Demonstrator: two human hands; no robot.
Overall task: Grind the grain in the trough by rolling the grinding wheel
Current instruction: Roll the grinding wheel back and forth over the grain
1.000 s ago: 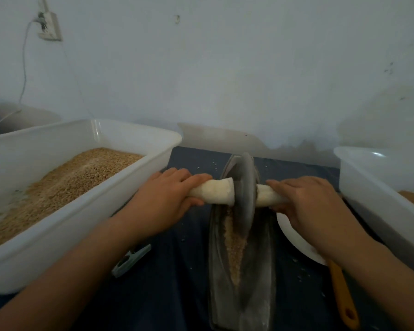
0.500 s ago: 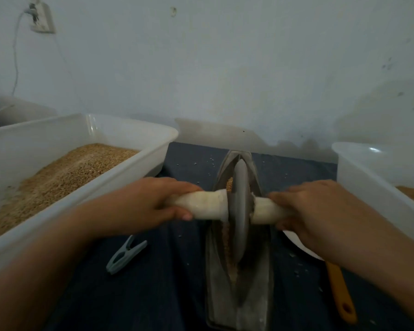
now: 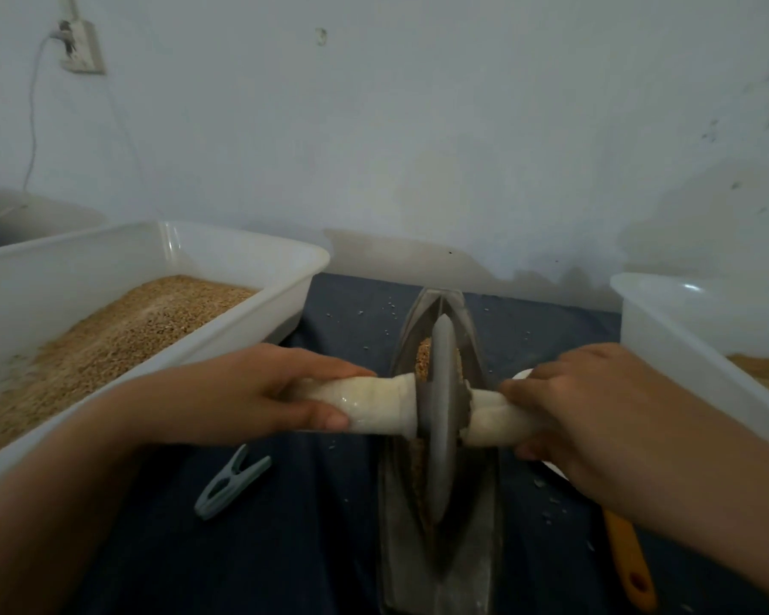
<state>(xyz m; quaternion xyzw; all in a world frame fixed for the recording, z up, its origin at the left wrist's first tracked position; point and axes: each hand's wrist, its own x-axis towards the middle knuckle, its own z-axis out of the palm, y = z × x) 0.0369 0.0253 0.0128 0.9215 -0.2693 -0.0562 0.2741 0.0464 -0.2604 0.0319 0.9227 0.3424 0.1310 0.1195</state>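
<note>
A grey metal grinding wheel stands upright in a narrow boat-shaped metal trough on the dark blue cloth. A pale wrapped handle runs through the wheel to both sides. My left hand grips the left end of the handle, and my right hand grips the right end. Brown grain shows in the trough just beyond the wheel and a little beside it nearer to me.
A big white tub of grain stands at the left, another white tub at the right. A grey clothes peg lies on the cloth left of the trough. An orange-handled tool and a white dish edge sit under my right arm.
The wheel has rolled from the far end of the trough toward me, to about its middle, with both hands still on the handle. Grain beyond the wheel is now uncovered.
</note>
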